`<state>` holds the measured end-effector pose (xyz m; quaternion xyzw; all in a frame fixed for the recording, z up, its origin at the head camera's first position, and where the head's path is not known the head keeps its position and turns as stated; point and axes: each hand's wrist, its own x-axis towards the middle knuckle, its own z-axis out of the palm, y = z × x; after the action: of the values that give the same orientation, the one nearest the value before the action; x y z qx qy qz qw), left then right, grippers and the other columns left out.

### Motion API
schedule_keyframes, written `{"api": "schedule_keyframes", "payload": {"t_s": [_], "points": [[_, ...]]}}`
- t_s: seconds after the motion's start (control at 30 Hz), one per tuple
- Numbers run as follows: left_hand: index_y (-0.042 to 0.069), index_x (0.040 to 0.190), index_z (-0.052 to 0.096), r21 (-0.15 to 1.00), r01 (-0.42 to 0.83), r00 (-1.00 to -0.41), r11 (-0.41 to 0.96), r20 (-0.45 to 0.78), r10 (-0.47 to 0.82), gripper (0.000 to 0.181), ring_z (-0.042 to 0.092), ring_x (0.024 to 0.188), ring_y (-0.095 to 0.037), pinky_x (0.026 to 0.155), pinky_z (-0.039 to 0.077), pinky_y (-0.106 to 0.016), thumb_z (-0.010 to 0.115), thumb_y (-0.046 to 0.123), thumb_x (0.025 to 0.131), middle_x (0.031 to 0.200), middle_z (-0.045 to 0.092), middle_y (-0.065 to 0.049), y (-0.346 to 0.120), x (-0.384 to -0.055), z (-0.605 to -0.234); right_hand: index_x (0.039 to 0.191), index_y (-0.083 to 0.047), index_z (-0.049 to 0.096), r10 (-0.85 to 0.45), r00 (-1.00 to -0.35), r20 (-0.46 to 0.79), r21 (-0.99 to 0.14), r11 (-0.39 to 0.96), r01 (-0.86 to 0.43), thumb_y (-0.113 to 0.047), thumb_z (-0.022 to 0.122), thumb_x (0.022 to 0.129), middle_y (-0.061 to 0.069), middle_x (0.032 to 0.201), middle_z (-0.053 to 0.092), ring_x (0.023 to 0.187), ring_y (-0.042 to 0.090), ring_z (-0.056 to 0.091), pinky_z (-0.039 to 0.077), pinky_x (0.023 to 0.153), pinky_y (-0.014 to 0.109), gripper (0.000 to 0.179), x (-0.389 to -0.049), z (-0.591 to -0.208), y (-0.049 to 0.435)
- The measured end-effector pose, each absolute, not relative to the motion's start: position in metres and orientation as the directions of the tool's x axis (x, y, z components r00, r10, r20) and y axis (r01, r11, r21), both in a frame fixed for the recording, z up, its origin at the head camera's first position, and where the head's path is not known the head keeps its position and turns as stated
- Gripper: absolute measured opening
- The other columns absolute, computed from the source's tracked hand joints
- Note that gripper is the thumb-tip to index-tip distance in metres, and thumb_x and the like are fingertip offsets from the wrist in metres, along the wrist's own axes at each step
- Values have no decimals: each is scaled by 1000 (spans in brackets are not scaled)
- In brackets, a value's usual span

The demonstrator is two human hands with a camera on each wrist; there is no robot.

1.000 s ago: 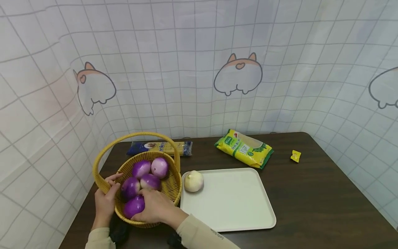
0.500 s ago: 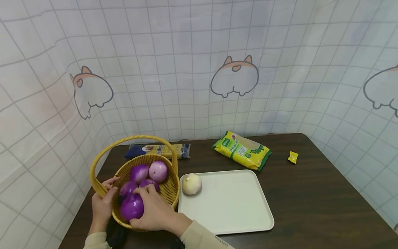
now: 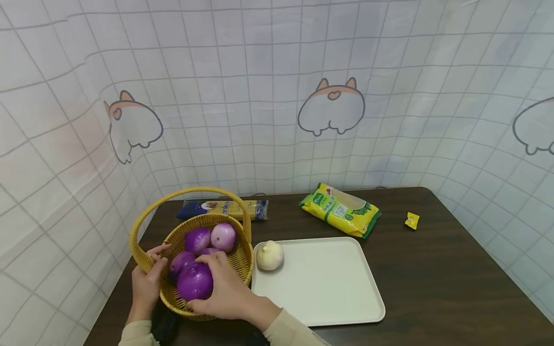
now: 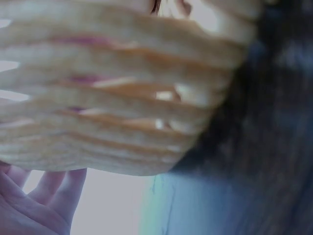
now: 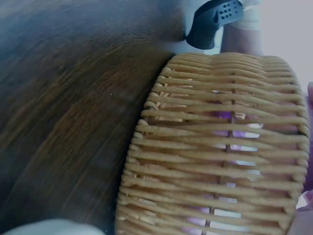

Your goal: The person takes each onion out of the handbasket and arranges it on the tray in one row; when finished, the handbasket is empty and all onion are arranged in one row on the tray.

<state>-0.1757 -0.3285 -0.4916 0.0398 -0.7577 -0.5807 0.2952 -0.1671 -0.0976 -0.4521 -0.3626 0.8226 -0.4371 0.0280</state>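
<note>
A yellow wicker basket (image 3: 242,259) with a tall arched handle stands at the left of the table, holding several purple onions. My left hand (image 3: 146,283) grips the basket's left rim by the foot of the handle. In the left wrist view its fingers (image 4: 68,196) show beside the woven wall. Over the basket's near side, my right hand (image 3: 229,290) grips a glossy purple onion (image 3: 195,282) between thumb and fingers. Other onions, among them a paler one (image 3: 223,237), lie behind it, one of them partly hidden. The right wrist view shows only the basket's wall (image 5: 220,156), without the hand's grip.
Right of the basket is a white tray (image 3: 322,288) with a white bulb (image 3: 270,255) in its far left corner. A blue and yellow pasta pack (image 3: 229,207), a yellow-green Knorr bag (image 3: 342,210) and a small yellow packet (image 3: 412,220) lie farther back.
My right hand has taken hold of the nearest onion, raised it slightly and shifted it right, over part of another onion. The left hand stays at the basket rim.
</note>
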Motion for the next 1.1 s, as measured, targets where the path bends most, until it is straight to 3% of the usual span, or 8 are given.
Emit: {"api": "schedule_keyframes", "payload": {"t_s": [0.2, 0.47, 0.57, 0.8, 0.87, 1.1], "points": [[-11, 83, 49, 909, 244, -832, 338, 375, -410, 15, 56, 113, -8, 94, 37, -12, 56, -3, 95, 115, 67, -16, -328, -175, -492, 139, -26, 40, -526, -774, 354, -836, 193, -513, -33, 81, 76, -4, 133, 38, 117, 10, 48, 47, 92, 29, 75, -168, -456, -74], [-10, 84, 48, 914, 233, -835, 332, 363, -413, 15, 55, 113, -7, 94, 37, -12, 55, -3, 95, 115, 67, -14, -327, -174, -489, 138, -24, 40, -438, -805, 399, -859, 129, -496, -25, 79, 77, -4, 137, 40, 119, 14, 48, 48, 92, 32, 73, -181, -458, -38], [-11, 84, 48, 915, 242, -834, 323, 367, -413, 15, 56, 113, -7, 94, 37, -12, 55, -4, 95, 115, 67, -14, -327, -175, -490, 137, -26, 40, -418, -809, 413, -854, 132, -504, -23, 80, 76, -4, 136, 42, 118, 15, 51, 50, 89, 30, 73, -187, -457, -24], [-12, 84, 47, 917, 266, -831, 298, 375, -411, 15, 56, 112, -9, 93, 38, -13, 55, -5, 95, 113, 68, -12, -328, -176, -491, 138, -14, 43, -338, -863, 375, -871, 190, -453, -14, 82, 75, 1, 136, 45, 119, 19, 52, 51, 91, 36, 74, -195, -445, 5], [-13, 84, 46, 918, 270, -830, 289, 374, -414, 15, 56, 112, -9, 93, 38, -13, 55, -5, 94, 113, 68, -12, -328, -177, -491, 139, -17, 42, -317, -874, 369, -872, 208, -444, -18, 83, 75, -2, 136, 45, 120, 18, 51, 50, 91, 38, 76, -205, -455, 11], [-10, 83, 48, 912, 249, -827, 327, 376, -419, 15, 57, 112, -8, 93, 38, -12, 56, -4, 94, 113, 68, -13, -327, -176, -490, 139, -14, 43, -224, -907, 357, -877, 254, -408, -17, 85, 74, 5, 136, 46, 121, 25, 52, 50, 93, 45, 77, -220, -459, 36]]}}
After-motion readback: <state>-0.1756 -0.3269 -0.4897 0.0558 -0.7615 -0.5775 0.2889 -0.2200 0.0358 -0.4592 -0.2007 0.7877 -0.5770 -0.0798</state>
